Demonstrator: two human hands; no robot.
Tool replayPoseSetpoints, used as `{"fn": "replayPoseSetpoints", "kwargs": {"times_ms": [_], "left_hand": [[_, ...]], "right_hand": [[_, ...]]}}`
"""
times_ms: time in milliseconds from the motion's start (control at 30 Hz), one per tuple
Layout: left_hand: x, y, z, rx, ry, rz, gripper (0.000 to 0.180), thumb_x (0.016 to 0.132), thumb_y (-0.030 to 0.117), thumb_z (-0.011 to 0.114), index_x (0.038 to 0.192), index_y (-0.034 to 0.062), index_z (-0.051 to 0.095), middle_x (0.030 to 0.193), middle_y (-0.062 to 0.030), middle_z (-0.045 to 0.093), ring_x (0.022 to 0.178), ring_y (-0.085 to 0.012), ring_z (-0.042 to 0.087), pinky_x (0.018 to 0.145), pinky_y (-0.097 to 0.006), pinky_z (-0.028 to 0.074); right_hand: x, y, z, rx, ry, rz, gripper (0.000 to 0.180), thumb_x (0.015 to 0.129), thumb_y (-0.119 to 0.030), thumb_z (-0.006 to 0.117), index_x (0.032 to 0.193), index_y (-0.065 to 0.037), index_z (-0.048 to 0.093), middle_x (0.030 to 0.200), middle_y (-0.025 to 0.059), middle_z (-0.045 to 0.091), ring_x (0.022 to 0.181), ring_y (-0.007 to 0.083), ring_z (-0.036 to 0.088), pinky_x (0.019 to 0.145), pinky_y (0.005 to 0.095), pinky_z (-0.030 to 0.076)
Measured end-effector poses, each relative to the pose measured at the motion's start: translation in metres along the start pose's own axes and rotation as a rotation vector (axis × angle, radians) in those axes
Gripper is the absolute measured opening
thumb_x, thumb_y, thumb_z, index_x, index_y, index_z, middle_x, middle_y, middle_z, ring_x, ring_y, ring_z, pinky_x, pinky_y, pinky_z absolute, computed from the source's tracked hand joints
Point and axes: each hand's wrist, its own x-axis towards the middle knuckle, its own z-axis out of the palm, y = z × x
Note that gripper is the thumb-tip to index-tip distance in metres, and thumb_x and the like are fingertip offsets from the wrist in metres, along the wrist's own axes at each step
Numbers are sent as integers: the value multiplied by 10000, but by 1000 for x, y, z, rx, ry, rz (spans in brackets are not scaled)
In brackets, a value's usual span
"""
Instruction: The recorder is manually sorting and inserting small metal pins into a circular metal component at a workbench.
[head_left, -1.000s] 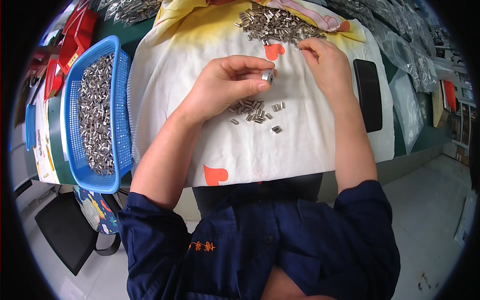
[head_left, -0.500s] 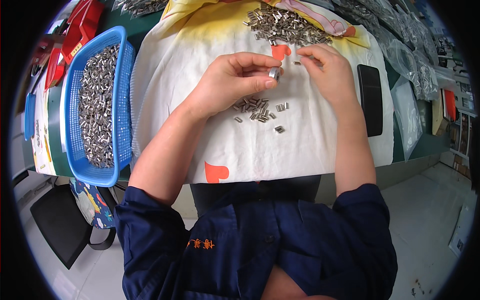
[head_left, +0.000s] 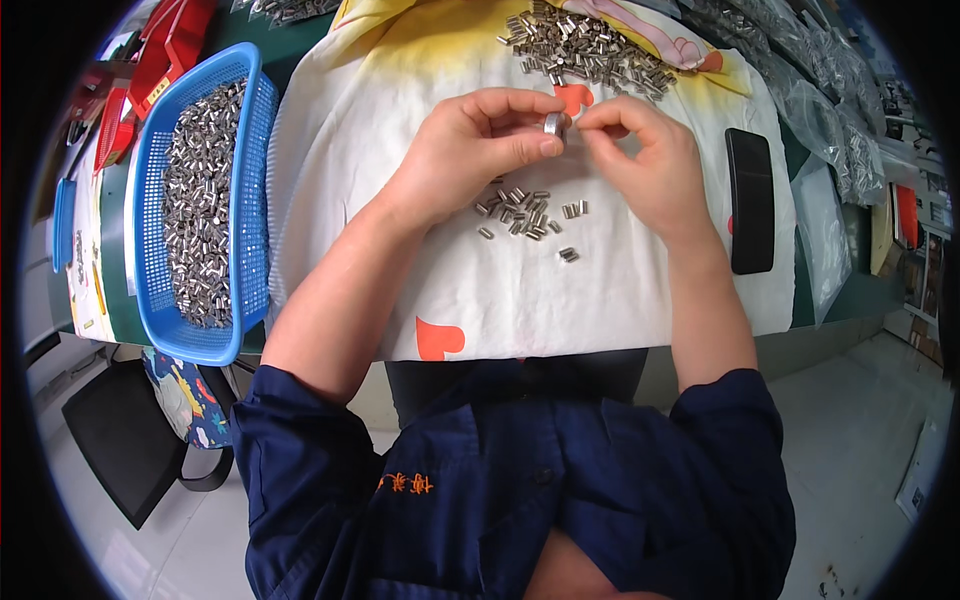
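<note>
Between the thumb and fingers of my left hand (head_left: 490,135) is a small round metal ring (head_left: 553,124), held above the cloth. My right hand (head_left: 645,150) is closed in a pinch, its fingertips right beside the ring. Whatever sits between those fingertips is too small and hidden to make out. Below the hands, a loose group of small metal cylinders (head_left: 520,212) lies on the white cloth (head_left: 560,310). A larger pile of such cylinders (head_left: 590,50) lies at the far side, beyond my hands.
To the left stands a blue plastic basket (head_left: 240,200) full of small metal cylinders. A black phone (head_left: 752,200) lies on the cloth at the right. Clear plastic bags (head_left: 815,130) line the right edge. Red bins (head_left: 175,50) are at the far left, a black chair (head_left: 125,440) below.
My right hand has moved left, bringing its fingertips up to the ring. The small cylinder seen at those fingertips before is now hidden. The whole view has shifted slightly.
</note>
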Motion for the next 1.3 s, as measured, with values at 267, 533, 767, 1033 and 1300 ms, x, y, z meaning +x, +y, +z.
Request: {"fn": "replayPoseSetpoints", "kwargs": {"times_ms": [267,533,767,1033,1300], "left_hand": [[0,4,4,7,-2,13,319,797,34,613,1106,-8,546,997,-65,616,882,-110,575,799,-237,461],[5,-1,-3,-133,100,113,309,822,70,590,1113,-17,532,958,-89,616,918,-160,590,789,-250,478],[18,-4,-23,-264,236,224,290,834,111,593,1109,35,539,940,-13,590,826,-77,564,713,-181,460],[20,-1,-22,-262,308,232,331,829,145,606,1120,11,525,935,-22,590,819,-70,559,703,-180,456],[24,-2,-24,-199,267,258,309,820,163,613,1080,4,567,895,-16,604,746,-58,553,661,-178,452]], "right_hand": [[-1,2,-3,-114,-34,68,78,743,-50,590,810,-15,611,761,75,608,667,143,595,600,248,473],[-4,-3,3,-100,-146,-26,55,755,-45,588,800,-19,607,728,59,576,620,127,553,556,240,440],[2,-25,16,-254,-327,-215,107,740,-50,574,839,-47,615,782,61,584,714,220,549,654,313,450],[8,-40,31,-512,-497,-299,122,727,-66,579,845,-56,606,783,59,572,814,242,544,717,352,445],[9,-44,33,-488,-623,-137,155,722,-82,600,877,-69,613,812,76,563,766,240,568,682,339,459]]}}
